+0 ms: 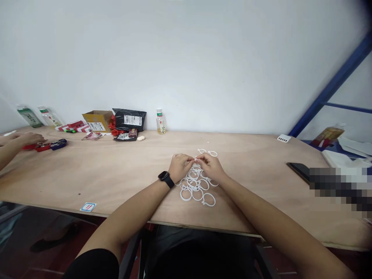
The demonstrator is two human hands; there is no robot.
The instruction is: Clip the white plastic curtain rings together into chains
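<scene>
Head view: the left hand (180,169) and right hand (212,166) meet over the desk (128,166), both pinching a small white piece (196,159); its exact shape is unclear. From that piece, the overlapping white rings (193,188) lie at 6 o'clock and two outer rings (214,156) between 1 and 2 o'clock. A bottle (161,123) stands between 10 and 11 o'clock.

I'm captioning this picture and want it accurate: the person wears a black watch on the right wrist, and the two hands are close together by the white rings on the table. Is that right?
Not quite: the head view shows the black watch on the left wrist. The left hand and right hand are indeed close together by the white rings on the table.
</scene>
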